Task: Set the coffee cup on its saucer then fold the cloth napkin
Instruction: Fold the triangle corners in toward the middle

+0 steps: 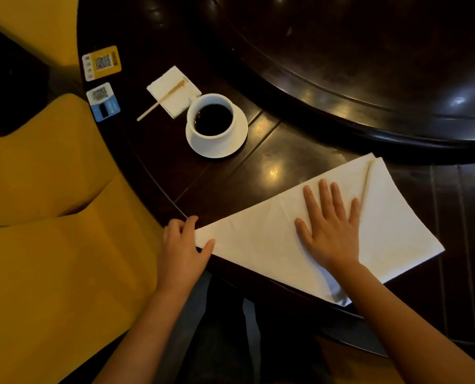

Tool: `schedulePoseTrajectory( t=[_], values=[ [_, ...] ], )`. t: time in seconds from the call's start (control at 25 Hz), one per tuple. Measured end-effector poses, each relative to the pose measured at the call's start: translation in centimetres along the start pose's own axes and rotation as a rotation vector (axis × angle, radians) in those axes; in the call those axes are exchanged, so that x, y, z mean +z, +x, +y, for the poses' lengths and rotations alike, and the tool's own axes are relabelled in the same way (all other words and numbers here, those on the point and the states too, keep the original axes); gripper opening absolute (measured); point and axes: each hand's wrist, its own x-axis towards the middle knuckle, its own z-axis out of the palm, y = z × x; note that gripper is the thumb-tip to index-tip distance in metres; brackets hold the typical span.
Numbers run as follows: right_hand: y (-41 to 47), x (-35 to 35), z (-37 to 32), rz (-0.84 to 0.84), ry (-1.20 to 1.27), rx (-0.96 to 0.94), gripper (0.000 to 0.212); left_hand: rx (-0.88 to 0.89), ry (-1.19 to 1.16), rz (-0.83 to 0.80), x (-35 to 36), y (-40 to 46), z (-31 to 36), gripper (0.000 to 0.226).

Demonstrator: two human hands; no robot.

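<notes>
Left hand [182,246] pinches napkin [261,239] left tip; right hand [331,225] flat, open, pinning its middle; long edge runs up-right.

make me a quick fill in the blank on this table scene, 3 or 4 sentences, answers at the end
1. The coffee cup stands on its ____.
2. The right hand lies ____ on the cloth napkin, palm down.
3. The left hand pinches the napkin's ____ corner with its fingers.
4. The wooden stir stick rests across a small ____ paper napkin beyond the cup.

Missing words: saucer; flat; left; white
</notes>
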Motion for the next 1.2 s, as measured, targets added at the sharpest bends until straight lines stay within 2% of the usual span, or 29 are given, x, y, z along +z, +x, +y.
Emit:
schedulePoseTrajectory(
  t=[0.12, 0.2, 0.36, 0.48, 0.64, 0.76, 0.88, 0.96, 1.04, 1.12, 1.2],
  values=[
    [0.0, 0.0, 0.0, 0.002, 0.005, 0.000, 0.070, -0.140, -0.160, -0.077, -1.0, 1.2, -0.2, 0.024],
    [0.0, 0.0, 0.0, -0.004, 0.008, 0.001, 0.070, -0.170, -0.225, -0.144, -1.6, 1.7, -0.9, 0.010],
    [0.1, 0.0, 0.0, -0.003, 0.008, 0.010, 0.069, -0.198, -0.386, -0.229, -2.7, 2.3, -2.5, 0.005],
    [0.0, 0.1, 0.0, -0.001, 0.015, 0.006, 0.069, -0.323, -0.547, -0.284, -3.5, 2.6, -3.2, 0.004],
    [0.1, 0.1, 0.0, 0.006, 0.044, 0.001, 0.070, -0.496, -1.015, -0.231, -6.0, 2.6, -1.3, 0.009],
    [0.0, -1.8, -1.2, 0.014, 0.187, 0.060, 0.072, -0.413, -1.061, -0.143, -7.7, 1.9, 2.8, 0.010],
    [-1.1, -6.3, -4.3, 0.017, 0.589, -0.034, 0.053, -0.274, -1.061, -0.179, -8.0, 0.8, 8.6, 0.012],
    [-2.6, -8.3, -5.9, 0.052, 0.752, -0.098, 0.031, -0.219, -1.084, -0.241, -7.5, 0.3, 11.6, 0.009],
    [-3.4, -8.9, -5.7, 0.128, 0.840, -0.041, 0.014, -0.161, -1.125, -0.348, -7.2, 0.2, 13.4, 0.008],
    [-3.4, -9.3, -4.0, 0.154, 0.933, 0.032, 0.006, -0.073, -1.173, -0.484, -7.2, 0.5, 14.6, 0.014],
    [-2.8, -9.7, -1.1, 0.105, 0.969, 0.068, 0.008, 0.012, -1.181, -0.539, -6.7, 1.1, 15.7, 0.018]
  ],
)
